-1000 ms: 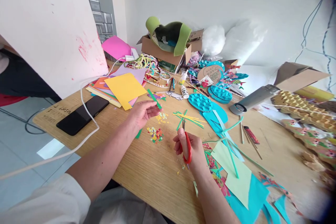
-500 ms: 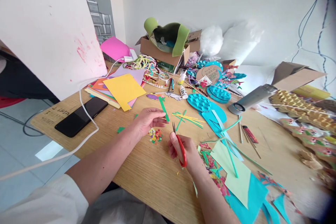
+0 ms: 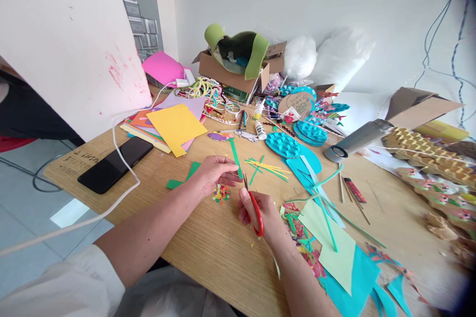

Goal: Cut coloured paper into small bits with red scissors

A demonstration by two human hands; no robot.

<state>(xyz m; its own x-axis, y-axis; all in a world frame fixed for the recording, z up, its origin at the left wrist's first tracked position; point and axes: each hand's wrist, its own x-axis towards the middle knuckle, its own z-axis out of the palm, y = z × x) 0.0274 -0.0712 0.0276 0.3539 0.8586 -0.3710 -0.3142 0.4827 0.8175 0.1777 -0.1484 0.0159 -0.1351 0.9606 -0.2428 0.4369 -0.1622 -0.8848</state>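
Right hand (image 3: pixel 266 212) grips red-handled scissors (image 3: pixel 256 206) over the desk (image 3: pixel 208 252), inside its near edge; left hand (image 3: pixel 213 176) pinches a green paper strip (image 3: pixel 235 159), its end beside the blades (image 3: pixel 245 183). Paper dots (image 3: pixel 222 194) lie near, a phone (image 3: pixel 113 166) by the left corner, a cardboard box (image 3: pixel 210 69) toward the far edge.

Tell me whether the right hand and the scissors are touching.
Touching. The head view, the only one, shows it plainly: the right hand grips the scissors by the red handle, blades pointing away from the person.

Likely craft workshop: coloured paper (image 3: pixel 176 129), scissors (image 3: pixel 256 208).
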